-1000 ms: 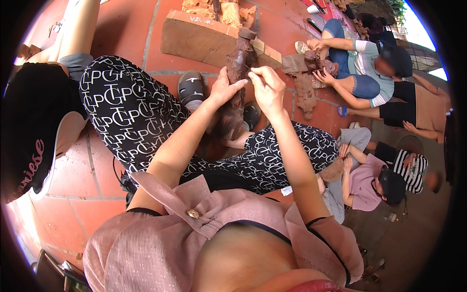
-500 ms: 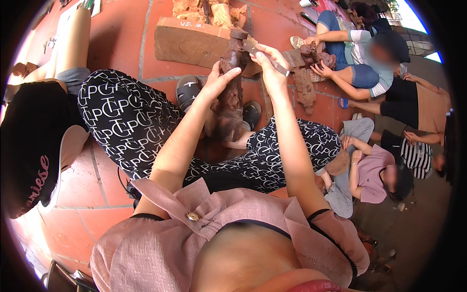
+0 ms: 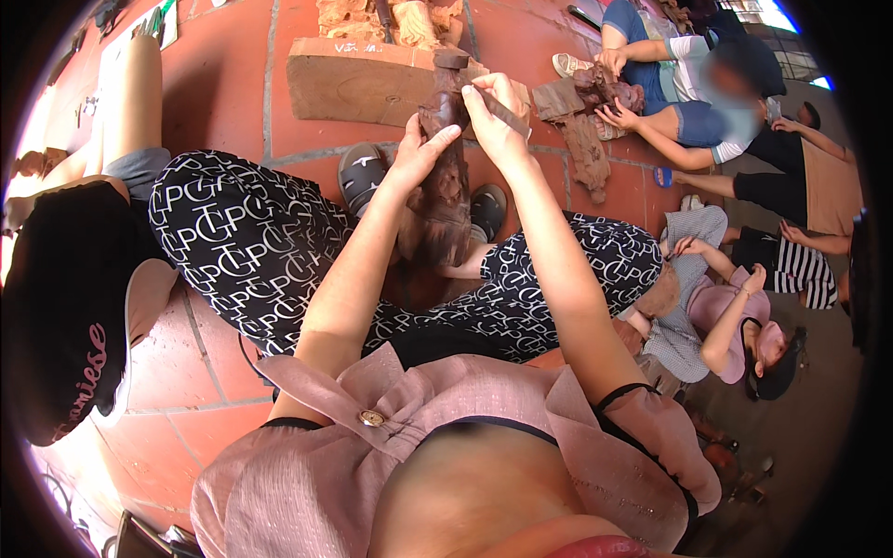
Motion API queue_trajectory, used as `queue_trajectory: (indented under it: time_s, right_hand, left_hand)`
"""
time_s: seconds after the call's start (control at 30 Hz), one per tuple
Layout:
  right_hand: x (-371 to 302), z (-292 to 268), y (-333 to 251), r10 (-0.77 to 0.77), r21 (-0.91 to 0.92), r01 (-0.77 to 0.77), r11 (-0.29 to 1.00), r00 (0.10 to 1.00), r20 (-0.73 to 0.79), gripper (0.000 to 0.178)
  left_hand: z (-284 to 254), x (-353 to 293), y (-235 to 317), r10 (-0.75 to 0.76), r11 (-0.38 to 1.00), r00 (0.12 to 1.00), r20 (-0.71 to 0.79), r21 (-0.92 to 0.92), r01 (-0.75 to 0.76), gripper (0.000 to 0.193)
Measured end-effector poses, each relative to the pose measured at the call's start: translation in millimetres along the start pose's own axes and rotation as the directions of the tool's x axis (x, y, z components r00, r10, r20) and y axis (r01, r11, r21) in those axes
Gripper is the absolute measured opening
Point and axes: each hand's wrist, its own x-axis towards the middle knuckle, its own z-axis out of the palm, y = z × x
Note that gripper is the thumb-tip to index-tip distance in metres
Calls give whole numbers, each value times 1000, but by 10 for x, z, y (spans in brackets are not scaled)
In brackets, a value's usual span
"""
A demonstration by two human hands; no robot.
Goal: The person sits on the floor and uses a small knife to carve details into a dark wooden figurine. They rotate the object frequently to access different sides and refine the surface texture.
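Between my knees stands a dark reddish-brown wood carving [image 3: 441, 200], an upright piece with a flat round top and a wider rough base. My left hand [image 3: 420, 153] is wrapped against its side at mid-height, thumb across the front. My right hand [image 3: 496, 123] is closed on a flat dark strip with a pale end [image 3: 512, 118], held against the carving's upper part. Whether the strip is a scraper blade or folded abrasive, I cannot tell. The fingers partly hide where the strip meets the wood.
Beyond the carving lies a thick pale wood block [image 3: 358, 86] with a light carved figure [image 3: 419, 23] behind it. My sandals [image 3: 361, 177] flank the base. A person in a black cap [image 3: 70, 298] sits close at left. Another person at right holds a brown carving [image 3: 595, 88].
My right hand has shifted up and left along the carving, turning the strip closer against it. My left hand stays on the carving. A seated person at right has raised a hand.
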Motion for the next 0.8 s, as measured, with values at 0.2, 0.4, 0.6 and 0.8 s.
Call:
queue_trajectory:
  time_s: [0.2, 0.4, 0.6, 0.8]
  right_hand:
    - [48, 24, 171, -270, 13, 270, 963, 963, 24, 9]
    - [18, -45, 60, -237, -41, 245, 969, 961, 141, 12]
    - [-13, -73, -8, -164, 0, 165, 986, 978, 126, 14]
    - [27, -52, 19, -227, -43, 239, 970, 954, 196, 11]
  left_hand:
    - [-21, 23, -27, 31, 998, 999, -25, 59, -30, 85]
    - [13, -44, 66, 8, 999, 1000, -12, 36, -7, 83]
    - [-2, 30, -15, 62, 998, 998, -21, 7, -62, 75]
    - [34, -73, 127, 13, 997, 1000, -12, 75, -12, 75]
